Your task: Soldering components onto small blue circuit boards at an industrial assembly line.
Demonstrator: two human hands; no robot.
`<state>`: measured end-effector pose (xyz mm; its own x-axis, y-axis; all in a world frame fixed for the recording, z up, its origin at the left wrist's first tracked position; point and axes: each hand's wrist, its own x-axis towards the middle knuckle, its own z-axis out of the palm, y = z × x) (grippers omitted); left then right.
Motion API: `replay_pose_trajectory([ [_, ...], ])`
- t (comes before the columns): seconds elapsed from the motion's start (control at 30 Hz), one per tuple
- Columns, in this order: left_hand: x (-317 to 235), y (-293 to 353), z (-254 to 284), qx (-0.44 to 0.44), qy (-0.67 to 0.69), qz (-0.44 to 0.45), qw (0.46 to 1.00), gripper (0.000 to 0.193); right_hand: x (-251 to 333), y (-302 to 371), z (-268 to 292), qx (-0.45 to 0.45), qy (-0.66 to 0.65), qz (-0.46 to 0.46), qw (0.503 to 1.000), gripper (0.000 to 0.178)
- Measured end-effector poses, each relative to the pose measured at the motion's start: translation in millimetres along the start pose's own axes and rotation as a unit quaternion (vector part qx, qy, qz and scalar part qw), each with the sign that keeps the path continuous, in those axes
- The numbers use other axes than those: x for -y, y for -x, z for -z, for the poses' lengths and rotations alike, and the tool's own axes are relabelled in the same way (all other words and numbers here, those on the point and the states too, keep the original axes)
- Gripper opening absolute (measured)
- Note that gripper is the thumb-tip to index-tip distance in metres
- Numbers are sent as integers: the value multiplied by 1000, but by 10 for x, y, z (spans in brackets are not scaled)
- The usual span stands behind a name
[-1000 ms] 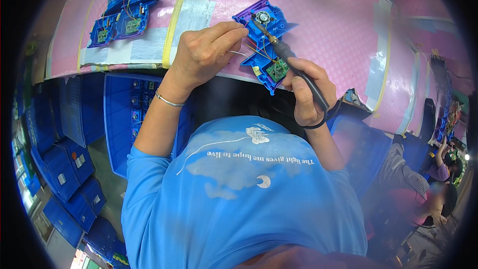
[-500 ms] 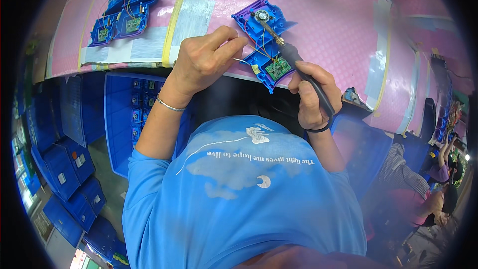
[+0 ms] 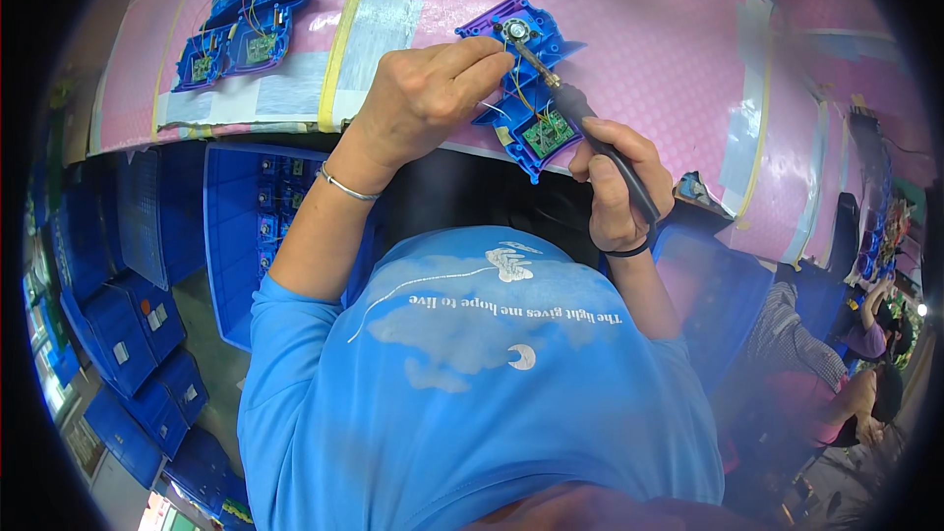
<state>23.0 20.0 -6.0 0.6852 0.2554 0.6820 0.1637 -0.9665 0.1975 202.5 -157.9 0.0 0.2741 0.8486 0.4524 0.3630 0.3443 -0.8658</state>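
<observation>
My right hand (image 3: 629,182) is closed around the dark handle of a soldering iron (image 3: 615,143). The iron's tip reaches a round speaker (image 3: 515,30) set in an open blue and purple plastic housing (image 3: 551,39). Thumb and fingertips of my left hand (image 3: 438,88) pinch together just left of the speaker; what they hold is too small to make out. A thin pale strand (image 3: 495,110) shows below those fingers. Thin coloured wires (image 3: 521,88) run from the speaker side to a green circuit board (image 3: 549,134) in the nearer housing half.
Other open blue housings (image 3: 261,10) with boards and speakers lie at the table's far left. Below the edge stands a blue crate (image 3: 231,256) holding similar parts. More blue bins (image 3: 147,320) are stacked at left. Another person (image 3: 806,374) is at the right.
My left hand has moved right and slightly away from me, bringing its pinched fingertips close to the speaker. The right hand and soldering iron have hardly moved.
</observation>
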Motion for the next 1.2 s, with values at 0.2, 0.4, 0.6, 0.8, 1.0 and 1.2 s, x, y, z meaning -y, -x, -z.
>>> replay_pose_trajectory([
  [0.2, 20, -6, -14, 10, 8, 6, 1000, 26, 3, -25, -5, 1, 1, -10, 1000, 36],
  [0.4, 31, -13, -14, 9, 15, 9, 1000, 27, -21, -21, -4, 3, 9, -4, 1000, 36],
  [0.6, 24, -12, -14, 20, 12, 17, 1000, 27, -1, -4, -2, -15, 5, 26, 1000, 36],
  [0.8, 33, 3, -27, 23, 9, 21, 999, 28, -6, -7, -4, -14, -1, 29, 999, 36],
  [1.0, 47, 0, -38, 22, 21, 29, 999, 28, -7, -3, -2, -12, -5, 32, 999, 36],
  [1.2, 50, 6, -35, 19, 33, 32, 999, 27, 10, 1, 2, -16, -11, 31, 999, 35],
])
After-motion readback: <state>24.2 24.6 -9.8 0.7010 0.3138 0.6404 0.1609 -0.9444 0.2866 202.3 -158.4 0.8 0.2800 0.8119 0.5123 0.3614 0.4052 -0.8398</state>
